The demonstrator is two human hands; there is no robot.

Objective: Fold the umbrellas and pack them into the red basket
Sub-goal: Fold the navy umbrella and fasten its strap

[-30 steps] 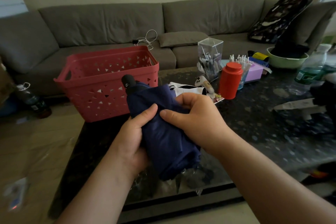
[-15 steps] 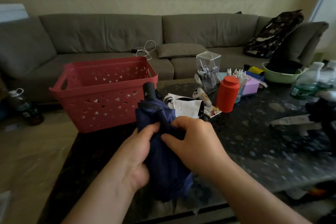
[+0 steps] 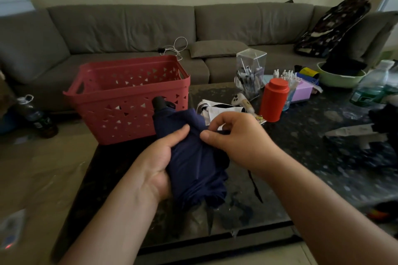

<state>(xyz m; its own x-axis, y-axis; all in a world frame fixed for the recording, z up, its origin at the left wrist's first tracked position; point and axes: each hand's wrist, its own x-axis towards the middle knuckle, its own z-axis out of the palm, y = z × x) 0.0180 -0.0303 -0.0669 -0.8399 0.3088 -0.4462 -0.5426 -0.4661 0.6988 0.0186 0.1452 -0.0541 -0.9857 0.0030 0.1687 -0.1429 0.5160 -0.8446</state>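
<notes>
A collapsed navy blue umbrella with a black handle tip pointing up and away sits between my hands above the dark table. My left hand grips its bundled canopy from the left side, thumb across the fabric. My right hand pinches a fold of the fabric near the top right, thumb and fingers curled. A thin dark strap dangles below the right wrist. The red basket with triangular holes stands on the table's far left corner, just behind the umbrella; nothing shows inside it.
On the dark speckled table stand a red canister, a clear pen holder, papers, a purple box, a green bowl and water bottles. A grey sofa runs behind. A bottle stands on the floor at left.
The umbrella's handle tip has swung and the bundle has turned in my hands. My right hand has loosened from wrapping the canopy to pinching a fold near the top.
</notes>
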